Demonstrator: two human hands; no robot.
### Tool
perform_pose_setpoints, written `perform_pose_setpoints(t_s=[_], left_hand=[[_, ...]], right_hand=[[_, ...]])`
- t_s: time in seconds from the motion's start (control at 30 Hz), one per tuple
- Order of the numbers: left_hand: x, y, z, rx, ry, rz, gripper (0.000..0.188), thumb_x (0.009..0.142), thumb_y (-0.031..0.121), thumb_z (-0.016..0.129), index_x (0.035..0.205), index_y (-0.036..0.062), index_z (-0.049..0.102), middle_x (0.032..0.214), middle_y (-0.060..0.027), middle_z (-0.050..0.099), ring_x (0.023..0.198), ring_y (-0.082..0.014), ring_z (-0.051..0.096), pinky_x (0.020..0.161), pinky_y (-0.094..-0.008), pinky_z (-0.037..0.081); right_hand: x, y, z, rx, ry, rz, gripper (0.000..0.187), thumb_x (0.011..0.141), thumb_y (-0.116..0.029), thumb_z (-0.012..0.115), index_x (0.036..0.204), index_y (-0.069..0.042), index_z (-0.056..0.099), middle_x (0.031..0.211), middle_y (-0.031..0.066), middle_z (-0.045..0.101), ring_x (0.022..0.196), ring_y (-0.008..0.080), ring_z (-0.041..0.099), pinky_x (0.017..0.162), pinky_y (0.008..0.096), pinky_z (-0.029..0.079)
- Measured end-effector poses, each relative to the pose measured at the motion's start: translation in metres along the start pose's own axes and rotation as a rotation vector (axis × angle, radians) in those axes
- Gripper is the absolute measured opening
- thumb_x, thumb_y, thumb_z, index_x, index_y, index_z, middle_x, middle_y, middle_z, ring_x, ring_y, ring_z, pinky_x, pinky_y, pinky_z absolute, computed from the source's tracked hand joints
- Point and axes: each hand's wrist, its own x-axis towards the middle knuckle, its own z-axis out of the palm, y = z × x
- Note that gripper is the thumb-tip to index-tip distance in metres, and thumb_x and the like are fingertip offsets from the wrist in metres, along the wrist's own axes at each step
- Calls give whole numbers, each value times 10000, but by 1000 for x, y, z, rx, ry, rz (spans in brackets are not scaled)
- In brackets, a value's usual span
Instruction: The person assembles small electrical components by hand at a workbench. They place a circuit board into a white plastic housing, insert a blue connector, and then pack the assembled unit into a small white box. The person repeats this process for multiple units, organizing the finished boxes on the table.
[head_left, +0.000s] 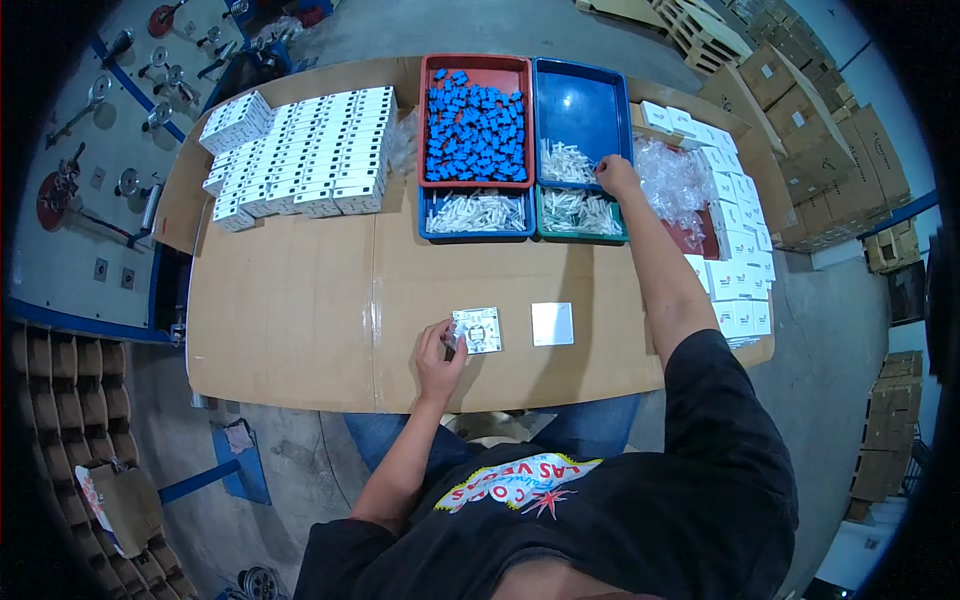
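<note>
My right hand (pixel 618 176) reaches to the far side of the table, at the front right of a blue tray (pixel 585 95) holding a pile of small white pieces (pixel 566 162). Its fingers are closed together beside that pile; whatever they grip is too small to name. Closer to me, my left hand (pixel 438 358) is curled at the left edge of a square, pale piece with a printed pattern (pixel 480 330). Something small and clear-looking shows at its fingertips, but I cannot make it out. To the right lies a plain whitish square (pixel 552 324), untouched.
A red tray (pixel 427 120) holds many blue parts. Nearer stand a small blue tray (pixel 424 222) and a green tray (pixel 590 238), both with small whitish pieces. Stacked white boxes (pixel 310 150) fill the far left. Clear plastic bags (pixel 670 190) and more white boxes (pixel 735 245) sit right.
</note>
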Motion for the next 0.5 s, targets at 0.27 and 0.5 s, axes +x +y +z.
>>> perform_pose_setpoints(t_s=[0.27, 0.5], left_hand=[[1, -1, 2, -14, 6, 14, 330, 858, 5, 745, 1184, -5, 696, 1045, -120, 698, 928, -234, 678, 839, -340, 546], [-1, -3, 8, -16, -4, 28, 316, 867, 18, 747, 1178, 0, 696, 1041, -118, 697, 934, -233, 677, 849, -339, 544]], right_hand=[[3, -4, -3, 104, -40, 68, 151, 802, -184, 778, 890, -63, 801, 945, 221, 764, 926, 385, 749, 847, 454, 588], [3, 1, 6, 169, 34, 208, 144, 803, -182, 763, 906, -87, 795, 981, 195, 770, 976, 374, 745, 888, 448, 581]])
